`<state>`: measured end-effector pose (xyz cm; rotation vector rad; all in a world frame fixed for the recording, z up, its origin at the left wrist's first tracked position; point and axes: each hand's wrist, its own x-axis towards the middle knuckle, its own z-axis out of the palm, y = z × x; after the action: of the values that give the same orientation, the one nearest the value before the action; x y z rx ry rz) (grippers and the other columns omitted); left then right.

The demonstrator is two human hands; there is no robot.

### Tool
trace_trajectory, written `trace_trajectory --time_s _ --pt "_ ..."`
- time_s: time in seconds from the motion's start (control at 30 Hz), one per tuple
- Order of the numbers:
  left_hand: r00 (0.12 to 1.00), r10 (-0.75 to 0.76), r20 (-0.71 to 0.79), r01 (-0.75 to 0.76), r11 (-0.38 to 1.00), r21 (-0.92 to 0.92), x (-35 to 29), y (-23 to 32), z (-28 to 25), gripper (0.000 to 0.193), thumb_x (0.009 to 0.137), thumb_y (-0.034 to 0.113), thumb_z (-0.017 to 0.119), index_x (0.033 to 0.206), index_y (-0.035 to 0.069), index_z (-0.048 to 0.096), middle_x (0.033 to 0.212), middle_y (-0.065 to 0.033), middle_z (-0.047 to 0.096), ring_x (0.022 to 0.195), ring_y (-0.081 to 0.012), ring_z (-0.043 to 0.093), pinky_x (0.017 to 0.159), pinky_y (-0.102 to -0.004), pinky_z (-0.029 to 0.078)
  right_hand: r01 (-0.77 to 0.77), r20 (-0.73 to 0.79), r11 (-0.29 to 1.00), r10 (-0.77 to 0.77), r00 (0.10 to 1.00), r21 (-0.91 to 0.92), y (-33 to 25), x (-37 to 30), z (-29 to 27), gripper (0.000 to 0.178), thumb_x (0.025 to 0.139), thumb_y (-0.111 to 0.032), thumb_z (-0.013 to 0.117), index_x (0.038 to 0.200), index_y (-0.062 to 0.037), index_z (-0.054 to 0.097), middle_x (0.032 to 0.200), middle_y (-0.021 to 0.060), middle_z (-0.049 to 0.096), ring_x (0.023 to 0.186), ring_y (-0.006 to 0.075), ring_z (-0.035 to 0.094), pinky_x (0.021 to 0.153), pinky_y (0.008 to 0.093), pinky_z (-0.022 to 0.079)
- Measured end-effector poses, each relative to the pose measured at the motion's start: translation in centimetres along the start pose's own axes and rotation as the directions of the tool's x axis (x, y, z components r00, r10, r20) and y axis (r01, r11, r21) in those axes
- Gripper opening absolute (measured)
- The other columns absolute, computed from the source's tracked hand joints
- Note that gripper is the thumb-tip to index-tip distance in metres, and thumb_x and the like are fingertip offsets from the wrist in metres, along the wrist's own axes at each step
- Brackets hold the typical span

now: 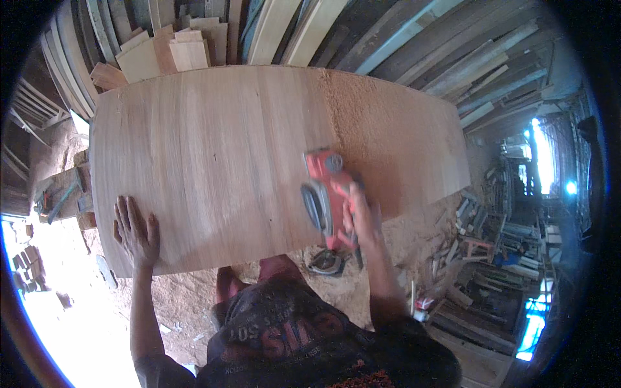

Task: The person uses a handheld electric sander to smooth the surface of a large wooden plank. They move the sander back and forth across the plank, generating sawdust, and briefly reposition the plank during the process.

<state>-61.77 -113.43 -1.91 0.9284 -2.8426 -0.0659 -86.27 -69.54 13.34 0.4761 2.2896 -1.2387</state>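
A wide wooden panel (213, 142) lies flat in front of me, its long grain lines running away from me. Near its left end my left hand (138, 234) rests palm down, fingers spread on the wood. Right of the middle, my right hand (363, 218) is wrapped round the rear handle of a red electric planer (333, 194), slightly blurred. The planer's sole is hidden against the panel. Beyond and right of it, fine shavings (352, 103) coat the surface, thickest in a band toward the far edge.
Stacked boards (278, 32) and offcuts (189, 50) crowd the panel's far side. At the left, a wooden support (81, 187) with tools on it stands by the panel's end. Sawdust covers the floor (174, 297). Scrap wood (469, 213) lies beyond the right end.
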Motion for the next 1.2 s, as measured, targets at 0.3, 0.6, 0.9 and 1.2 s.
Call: trace_trajectory --time_s 0.3,0.6,0.9,1.2 --pt "1.0 0.006 0.017 -0.006 1.0 -0.001 0.1 -0.3 -0.9 0.068 0.103 0.041 0.055 0.161 0.01 0.036 0.167 -0.0152 0.034 0.156 -0.0309 0.029 0.124 -0.0493 0.019 0.307 0.198 0.921 -0.356 0.913 0.241 -19.3 21.4 4.6 0.058 0.102 -0.062 0.049 0.116 -0.0101 0.071 0.069 -0.0047 0.046 0.052 0.0075 0.041 0.048 0.0289 0.036" --pt "0.999 0.049 -0.019 -0.05 0.999 -0.013 -0.2 -2.4 2.1 0.071 0.106 0.051 0.046 0.163 0.012 0.032 0.17 -0.0147 0.027 0.157 -0.033 0.024 0.124 -0.0549 0.016 0.15 0.153 0.988 -0.153 0.976 0.031 2.5 -1.2 -5.7 0.058 0.101 -0.06 0.053 0.08 -0.0082 0.066 0.053 -0.0039 0.045 0.045 0.0076 0.043 0.043 0.028 0.034" --pt "0.977 0.205 -0.061 -0.213 0.956 -0.202 2.8 15.7 2.9 0.065 0.103 0.038 0.058 0.16 0.011 0.039 0.166 -0.0182 0.033 0.156 -0.0382 0.025 0.123 -0.0589 0.013 -0.052 0.048 0.966 0.041 0.998 0.255 4.9 -3.9 -5.3 0.046 0.102 -0.053 0.059 0.082 -0.0123 0.061 0.056 -0.0047 0.048 0.042 0.0066 0.044 0.038 0.0271 0.036" --pt "0.992 0.112 0.054 -0.097 0.968 -0.23 4.5 25.9 -0.4 0.068 0.099 0.05 0.059 0.157 0.017 0.046 0.167 -0.0145 0.036 0.154 -0.0342 0.031 0.122 -0.0553 0.017 0.249 0.096 0.968 -0.251 0.963 0.039 -16.4 19.1 -1.3 0.064 0.098 -0.069 0.052 0.1 -0.009 0.075 0.068 -0.0034 0.051 0.051 0.0072 0.044 0.045 0.028 0.036"
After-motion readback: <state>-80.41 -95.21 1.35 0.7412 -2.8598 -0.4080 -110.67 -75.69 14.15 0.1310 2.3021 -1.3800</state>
